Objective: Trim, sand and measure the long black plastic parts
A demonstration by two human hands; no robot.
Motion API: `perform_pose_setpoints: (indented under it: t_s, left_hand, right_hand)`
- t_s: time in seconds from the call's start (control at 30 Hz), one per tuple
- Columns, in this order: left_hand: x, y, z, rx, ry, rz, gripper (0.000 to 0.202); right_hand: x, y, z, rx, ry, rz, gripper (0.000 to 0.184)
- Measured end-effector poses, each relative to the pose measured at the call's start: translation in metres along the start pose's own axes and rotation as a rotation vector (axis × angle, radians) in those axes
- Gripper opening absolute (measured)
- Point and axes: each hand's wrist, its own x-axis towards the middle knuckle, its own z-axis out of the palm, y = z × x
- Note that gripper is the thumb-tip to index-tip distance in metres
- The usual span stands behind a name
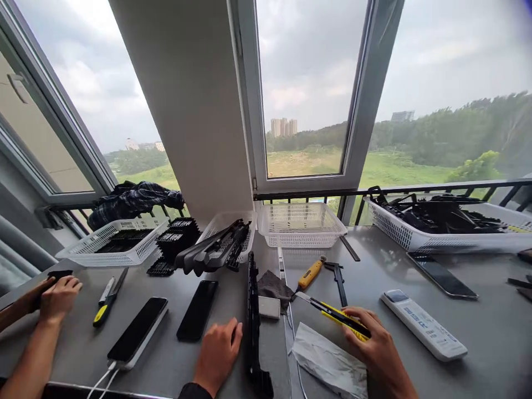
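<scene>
My right hand (pixel 374 343) is closed around a yellow and black utility knife (pixel 338 317), its blade pointing to the upper left. Beneath that hand lies a crumpled white tissue (pixel 328 360). My left hand (pixel 218 352) rests on the grey table as a loose fist, with nothing seen sticking out of it. Just right of the fist, a long narrow black plastic part (pixel 252 316) runs away from me. A dark grey cloth (pixel 274 288) and a small whitish block (pixel 269 307) lie between that part and the knife.
A yellow-handled tool (pixel 311 274) and a black caliper (pixel 338 282) lie beyond the knife. White baskets (pixel 303 239) line the window side, several holding black parts. Phones (pixel 197 310) and a white handheld device (pixel 424 325) lie around. A co-worker's hands (pixel 60 299) are at left.
</scene>
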Motion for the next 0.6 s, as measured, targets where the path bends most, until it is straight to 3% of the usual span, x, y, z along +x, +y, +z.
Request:
perform_pose_setpoints:
  t_s: [0.23,0.5,0.6]
  left_hand:
    - [-0.003,0.0,0.013,-0.079,-0.014,-0.035,0.039]
    - [-0.004,0.01,-0.012,-0.093,-0.088,-0.092,0.04]
    - [-0.007,0.026,-0.019,-0.173,-0.087,-0.191,0.04]
  right_hand:
    - [-0.001,0.013,-0.011,0.008,-0.014,0.115,0.043]
    - [-0.022,-0.044,-0.024,-0.079,0.34,0.371,0.055]
    - [-0.031,-0.064,-0.032,0.038,0.357,0.377,0.051]
